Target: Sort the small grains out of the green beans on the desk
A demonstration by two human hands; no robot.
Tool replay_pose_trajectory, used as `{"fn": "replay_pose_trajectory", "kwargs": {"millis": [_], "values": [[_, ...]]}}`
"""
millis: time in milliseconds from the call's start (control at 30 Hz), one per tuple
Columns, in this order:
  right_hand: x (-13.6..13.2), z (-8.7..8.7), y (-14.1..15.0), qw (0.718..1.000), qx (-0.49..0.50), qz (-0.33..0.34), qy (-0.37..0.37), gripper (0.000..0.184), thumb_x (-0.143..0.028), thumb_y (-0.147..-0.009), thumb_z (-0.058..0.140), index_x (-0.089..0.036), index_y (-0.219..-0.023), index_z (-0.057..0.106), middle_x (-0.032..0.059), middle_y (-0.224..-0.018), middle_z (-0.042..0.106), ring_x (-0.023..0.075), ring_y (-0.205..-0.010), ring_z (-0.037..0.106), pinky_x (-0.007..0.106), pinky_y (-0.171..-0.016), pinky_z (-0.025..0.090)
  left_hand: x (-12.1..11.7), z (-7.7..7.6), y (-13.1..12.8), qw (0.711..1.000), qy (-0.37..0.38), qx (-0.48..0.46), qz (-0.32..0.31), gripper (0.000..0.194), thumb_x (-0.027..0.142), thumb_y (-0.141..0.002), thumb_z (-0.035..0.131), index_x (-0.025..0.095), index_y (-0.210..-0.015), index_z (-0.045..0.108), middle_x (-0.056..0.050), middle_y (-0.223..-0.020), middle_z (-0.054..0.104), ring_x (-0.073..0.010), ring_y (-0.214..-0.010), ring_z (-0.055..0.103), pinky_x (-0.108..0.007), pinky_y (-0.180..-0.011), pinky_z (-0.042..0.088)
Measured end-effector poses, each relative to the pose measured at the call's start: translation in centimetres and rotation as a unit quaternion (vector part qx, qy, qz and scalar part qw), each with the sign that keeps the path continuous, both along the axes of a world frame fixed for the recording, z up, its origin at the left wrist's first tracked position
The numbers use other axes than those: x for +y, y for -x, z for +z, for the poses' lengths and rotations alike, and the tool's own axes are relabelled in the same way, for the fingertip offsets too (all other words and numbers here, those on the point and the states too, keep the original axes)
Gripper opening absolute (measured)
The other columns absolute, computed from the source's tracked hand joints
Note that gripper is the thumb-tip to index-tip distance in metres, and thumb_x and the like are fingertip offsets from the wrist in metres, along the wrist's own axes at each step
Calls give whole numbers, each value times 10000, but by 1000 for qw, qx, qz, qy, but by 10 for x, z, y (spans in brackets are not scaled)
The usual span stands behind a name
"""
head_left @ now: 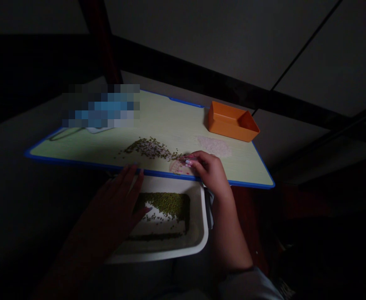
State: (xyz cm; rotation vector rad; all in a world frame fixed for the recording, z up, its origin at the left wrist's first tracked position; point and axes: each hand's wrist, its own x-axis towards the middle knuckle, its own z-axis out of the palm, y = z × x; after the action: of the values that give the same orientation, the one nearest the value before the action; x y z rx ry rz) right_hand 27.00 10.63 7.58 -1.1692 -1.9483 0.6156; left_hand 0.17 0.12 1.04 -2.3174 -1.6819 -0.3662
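My right hand [210, 168] is over the front right of the pale board, thumb and fingers closed in a pinch. Beside the fingertips lies a thin pale piece with pink print [179, 167]; whether they grip it is unclear. To its left spreads a pile of green beans, seemingly mung beans [148, 148], mixed with pale grains. My left hand [122, 202], dim in shadow, has its fingers apart, reaching over the left part of a white tub [204, 233] below the board's edge. More green beans [170, 203] lie in the tub.
The blue-edged board [183, 121] carries an orange box [233, 123] at the back right. A patch of pale grains [214, 146] lies in front of the box. At the back left, a blurred blue item [108, 109] is unreadable. Surroundings are very dark.
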Motion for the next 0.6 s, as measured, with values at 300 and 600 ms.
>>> {"fn": "replay_pose_trajectory", "kwargs": {"millis": [300, 600], "values": [[-3, -2, -16, 1000, 28, -7, 10, 108, -290, -918, 654, -229, -954, 735, 38, -878, 775, 196, -795, 686, 329, -770, 499, 0, 1, 0, 1000, -26, 6, -12, 781, 536, -951, 331, 126, -1593, 157, -225, -1692, 266, -371, -1560, 305, -557, -1177, 381], [-12, 8, -43, 985, 113, -124, 29, 123, -338, -842, 709, -219, -830, 681, -6, -708, 700, 167, -635, 621, 270, -606, 446, 3, -1, 0, 997, -73, 22, -19, 802, 508, -954, 331, 140, -1605, 41, -251, -1636, 376, -389, -1507, 402, -558, -1116, 448]]}}
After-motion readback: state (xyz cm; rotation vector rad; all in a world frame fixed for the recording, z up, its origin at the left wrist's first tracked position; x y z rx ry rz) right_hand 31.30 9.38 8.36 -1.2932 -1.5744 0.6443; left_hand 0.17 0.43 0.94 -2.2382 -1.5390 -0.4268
